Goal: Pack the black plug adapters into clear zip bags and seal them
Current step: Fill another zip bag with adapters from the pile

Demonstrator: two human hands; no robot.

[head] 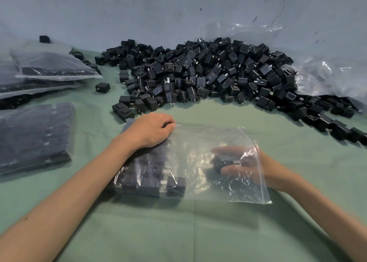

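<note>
Plug adapter point(224, 163), clamped in right hand point(246, 162) fingers point(228, 170), is placed inside zip bag point(208, 140) — held steady by curled left hand point(149, 131) fingers point(168, 125).

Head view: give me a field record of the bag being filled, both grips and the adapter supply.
clear zip bag: flat on green cloth, mouth open at right, unsealed
packed adapters: rows at its left end
left grip: grips the bag's far left edge
right grip: inside the bag, holding one plug adapter
loose adapter pile: behind the bag
filled bags: left
</note>
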